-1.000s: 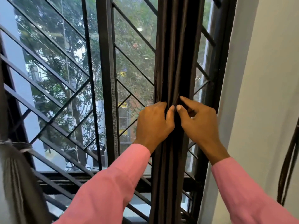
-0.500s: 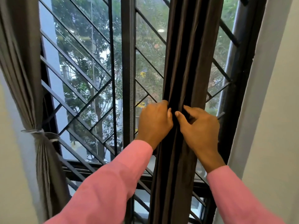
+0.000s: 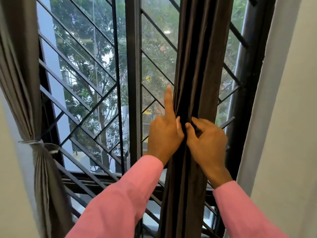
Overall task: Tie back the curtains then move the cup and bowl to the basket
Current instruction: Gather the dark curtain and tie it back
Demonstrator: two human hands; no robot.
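Curtains: the right curtain (image 3: 197, 83) hangs bunched before the grille (image 3: 96, 93), held narrow, likely so a tie can go round it. Left hand (image 3: 163, 136) presses its folds, forefinger lifted; right hand (image 3: 205, 143) pinches the cloth beside it, thumbs nearly touching. Left curtain (image 3: 34, 117) is already cinched by a tie (image 3: 32, 142). Cup, bowl and basket are out of view.

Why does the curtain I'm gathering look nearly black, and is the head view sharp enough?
Head view: daylight through the window backlights the dark curtain, so its folds go nearly black; both hands, left hand and right hand, stay sharp; straight edges bow from the wide lens.
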